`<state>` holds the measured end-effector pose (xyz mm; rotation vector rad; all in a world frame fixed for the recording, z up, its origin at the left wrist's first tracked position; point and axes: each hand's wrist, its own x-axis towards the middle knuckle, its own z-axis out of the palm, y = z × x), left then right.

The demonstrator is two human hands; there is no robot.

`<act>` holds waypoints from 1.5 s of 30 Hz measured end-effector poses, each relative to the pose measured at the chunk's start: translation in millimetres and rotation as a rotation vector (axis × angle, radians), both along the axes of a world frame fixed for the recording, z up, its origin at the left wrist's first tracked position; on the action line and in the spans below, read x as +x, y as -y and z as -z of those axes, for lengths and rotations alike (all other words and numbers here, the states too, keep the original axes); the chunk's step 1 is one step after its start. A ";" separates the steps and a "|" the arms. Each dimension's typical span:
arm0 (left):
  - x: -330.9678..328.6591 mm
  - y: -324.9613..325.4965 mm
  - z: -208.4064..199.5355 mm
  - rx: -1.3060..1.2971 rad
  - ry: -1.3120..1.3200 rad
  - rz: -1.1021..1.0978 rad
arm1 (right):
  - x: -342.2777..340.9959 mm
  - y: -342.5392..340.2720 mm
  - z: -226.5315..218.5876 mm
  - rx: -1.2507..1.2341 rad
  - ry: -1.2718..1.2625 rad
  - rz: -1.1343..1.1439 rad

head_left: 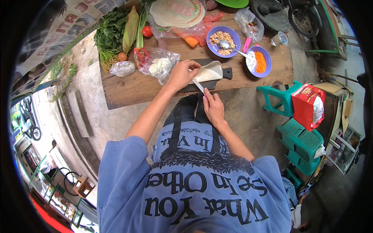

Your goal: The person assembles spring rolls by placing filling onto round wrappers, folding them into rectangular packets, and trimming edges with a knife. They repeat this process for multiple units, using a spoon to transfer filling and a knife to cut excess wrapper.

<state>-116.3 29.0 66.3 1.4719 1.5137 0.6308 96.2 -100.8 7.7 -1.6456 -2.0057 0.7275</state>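
On a black cutting board (211, 84) at the table's near edge lies a pale, thin wrapper sheet (210, 72), partly folded over itself. My left hand (182, 75) is over its left end, with curled fingers pinching the edge. My right hand (213, 106) grips a small knife (199, 87); its blade points up and left, close to the wrapper's near edge, and the fingers hide most of the handle. Whether the blade touches the wrapper I cannot tell. The board's handle (227, 73) sticks out to the right.
Beyond the board stand a purple bowl (231, 34) of chopped filling with a spoon, and another purple bowl (264, 52) of diced orange and white food. Leafy greens (110, 31), corn (131, 30), a tomato (147, 31) and bagged food (159, 65) lie left. Green stools (281, 99) stand right.
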 end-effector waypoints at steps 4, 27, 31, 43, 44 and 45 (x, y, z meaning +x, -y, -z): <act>-1.6 0.6 3.8 0.028 -0.026 0.014 | 2.9 -3.1 0.5 0.024 0.029 0.026; 3.6 7.3 -1.4 0.061 -0.144 0.127 | 32.4 -18.6 -5.8 0.041 0.070 -0.165; 3.2 7.6 -2.1 0.064 -0.140 0.134 | 34.6 -12.2 -5.8 0.042 0.061 -0.179; 3.2 10.6 -2.9 0.027 -0.188 0.165 | 37.2 -6.4 2.4 0.064 0.023 -0.054; 3.5 11.4 -2.5 0.016 -0.189 0.168 | 37.5 -7.2 3.1 0.062 0.025 -0.087; 3.9 13.2 -1.9 0.041 -0.204 0.181 | 37.9 -7.8 4.0 0.059 0.030 -0.111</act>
